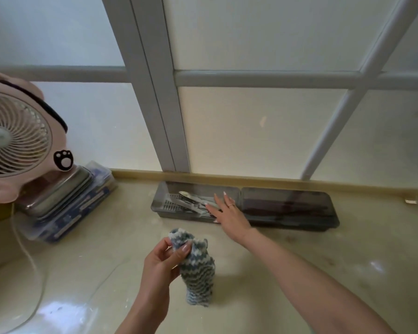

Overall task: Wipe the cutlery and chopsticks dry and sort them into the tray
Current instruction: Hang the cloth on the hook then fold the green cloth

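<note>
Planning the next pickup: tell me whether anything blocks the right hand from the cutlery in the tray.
Nothing visible does. The right hand is spread open directly over the cutlery in the uncovered part of the tray. The dark lid lies to the right, clear of them.

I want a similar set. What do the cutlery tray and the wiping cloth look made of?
Cutlery tray: seemingly smoky, translucent plastic with a glossy finish; its surface shows sheen. Cloth: soft, fuzzy fabric, perhaps microfibre, matte, with blue-grey and white wavy stripes.
</note>
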The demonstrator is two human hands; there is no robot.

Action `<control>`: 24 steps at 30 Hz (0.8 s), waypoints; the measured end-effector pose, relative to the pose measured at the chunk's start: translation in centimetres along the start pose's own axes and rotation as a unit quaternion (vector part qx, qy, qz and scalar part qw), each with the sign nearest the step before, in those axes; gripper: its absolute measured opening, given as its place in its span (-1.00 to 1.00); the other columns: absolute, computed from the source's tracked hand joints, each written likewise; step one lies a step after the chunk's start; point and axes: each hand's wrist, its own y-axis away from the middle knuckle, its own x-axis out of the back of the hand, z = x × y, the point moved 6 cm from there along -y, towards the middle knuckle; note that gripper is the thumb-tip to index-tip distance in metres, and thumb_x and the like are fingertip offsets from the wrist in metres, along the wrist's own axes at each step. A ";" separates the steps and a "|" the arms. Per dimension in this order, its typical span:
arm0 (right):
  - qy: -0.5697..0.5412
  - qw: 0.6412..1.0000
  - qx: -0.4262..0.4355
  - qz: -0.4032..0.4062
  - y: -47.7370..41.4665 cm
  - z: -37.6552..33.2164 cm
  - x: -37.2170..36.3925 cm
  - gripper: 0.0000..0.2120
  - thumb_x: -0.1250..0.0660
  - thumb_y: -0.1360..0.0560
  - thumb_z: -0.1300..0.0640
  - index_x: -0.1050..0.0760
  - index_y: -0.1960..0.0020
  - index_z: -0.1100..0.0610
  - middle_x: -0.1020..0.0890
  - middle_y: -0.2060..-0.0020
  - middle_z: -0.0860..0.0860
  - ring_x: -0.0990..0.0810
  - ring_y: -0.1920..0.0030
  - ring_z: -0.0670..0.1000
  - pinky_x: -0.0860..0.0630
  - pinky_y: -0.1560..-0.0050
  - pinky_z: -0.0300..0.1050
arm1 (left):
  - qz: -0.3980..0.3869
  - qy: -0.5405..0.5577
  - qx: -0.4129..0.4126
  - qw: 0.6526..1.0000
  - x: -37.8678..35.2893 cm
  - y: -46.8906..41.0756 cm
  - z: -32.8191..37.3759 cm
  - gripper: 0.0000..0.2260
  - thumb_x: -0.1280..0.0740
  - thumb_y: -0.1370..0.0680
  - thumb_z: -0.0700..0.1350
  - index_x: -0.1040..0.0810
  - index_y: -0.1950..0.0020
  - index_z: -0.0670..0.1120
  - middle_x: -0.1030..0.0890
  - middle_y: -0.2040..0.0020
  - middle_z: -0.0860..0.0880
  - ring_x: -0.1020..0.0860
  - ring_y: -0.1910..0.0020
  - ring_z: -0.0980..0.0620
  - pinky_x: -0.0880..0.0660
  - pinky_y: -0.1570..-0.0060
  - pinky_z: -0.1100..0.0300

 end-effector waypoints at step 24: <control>-0.625 0.755 -0.029 0.196 9.8 -6.0 20.1 -0.83 -0.45 -0.41 0.21 -0.47 0.28 0.14 -0.53 0.39 0.00 -0.51 0.32 -0.05 -0.44 0.26 -0.16 | -0.111 -0.171 -0.138 0.969 -2.6 -2.5 11.1 -0.87 -0.39 -0.42 -0.33 -0.57 0.08 -0.16 -0.67 0.18 -0.10 -0.64 0.16 -0.06 -0.57 0.13 0.07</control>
